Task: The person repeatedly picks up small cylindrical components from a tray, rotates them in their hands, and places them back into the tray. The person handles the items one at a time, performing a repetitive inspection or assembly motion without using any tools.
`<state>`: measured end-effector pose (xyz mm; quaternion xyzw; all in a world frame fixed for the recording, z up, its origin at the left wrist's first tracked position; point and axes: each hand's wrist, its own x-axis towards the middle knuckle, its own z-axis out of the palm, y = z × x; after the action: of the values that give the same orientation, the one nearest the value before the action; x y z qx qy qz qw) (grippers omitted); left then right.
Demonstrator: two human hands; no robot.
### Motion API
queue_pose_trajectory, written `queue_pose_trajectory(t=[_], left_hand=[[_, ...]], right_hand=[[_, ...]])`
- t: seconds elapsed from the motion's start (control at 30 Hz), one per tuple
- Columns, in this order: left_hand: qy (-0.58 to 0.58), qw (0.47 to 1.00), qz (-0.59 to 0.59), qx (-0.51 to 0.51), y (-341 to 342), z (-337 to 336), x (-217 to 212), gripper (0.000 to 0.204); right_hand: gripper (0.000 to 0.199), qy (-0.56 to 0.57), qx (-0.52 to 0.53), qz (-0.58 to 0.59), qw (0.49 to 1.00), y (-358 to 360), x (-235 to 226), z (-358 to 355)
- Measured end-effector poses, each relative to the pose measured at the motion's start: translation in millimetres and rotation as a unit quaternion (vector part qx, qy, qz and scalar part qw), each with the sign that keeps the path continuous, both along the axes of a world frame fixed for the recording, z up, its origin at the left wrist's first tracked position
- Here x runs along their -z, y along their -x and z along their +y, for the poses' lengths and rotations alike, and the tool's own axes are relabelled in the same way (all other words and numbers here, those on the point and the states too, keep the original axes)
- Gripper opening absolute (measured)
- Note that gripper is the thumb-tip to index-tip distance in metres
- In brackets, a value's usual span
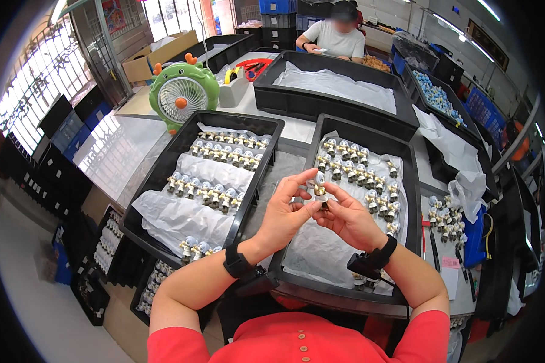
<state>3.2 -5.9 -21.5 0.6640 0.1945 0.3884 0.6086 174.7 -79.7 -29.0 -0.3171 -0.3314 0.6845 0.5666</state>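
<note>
– Can we read any lettering here?
– None clearly. We find a pink label (450,262) at the top of a white sheet (450,282), its dark marks too small to read.

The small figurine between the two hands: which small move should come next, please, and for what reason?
Probably turn the figurine a little to look at its other side: the left hand and right hand both have it at their fingertips, over the black tray, where other figurines lie in rows on white paper.
</note>
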Motion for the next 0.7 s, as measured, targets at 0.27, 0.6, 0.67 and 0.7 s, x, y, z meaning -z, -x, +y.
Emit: queue_pose_trajectory(t=[0.27, 0.6, 0.67, 0.7], left_hand=[[0.016, 1.0, -0.01, -0.013, 3.2, -1.6, -2.9, 0.058], [0.053, 0.999, -0.005, -0.012, -5.3, -2.1, -0.6, 0.045], [0.066, 0.997, 0.018, -0.034, -1.4, 1.1, -1.2, 0.045], [0.019, 0.996, 0.061, -0.06, 4.1, 7.0, -6.3, 0.046]], right_hand=[[0.048, -0.006, 0.025, -0.062, 0.998, 5.5, -0.7, 1.9], [0.05, -0.13, 0.076, -0.337, 0.929, 17.8, -3.8, -5.3], [0.053, -0.15, 0.073, -0.347, 0.923, 20.2, -3.7, -5.4], [0.057, -0.152, 0.066, -0.343, 0.924, 20.4, -4.2, -4.8]])
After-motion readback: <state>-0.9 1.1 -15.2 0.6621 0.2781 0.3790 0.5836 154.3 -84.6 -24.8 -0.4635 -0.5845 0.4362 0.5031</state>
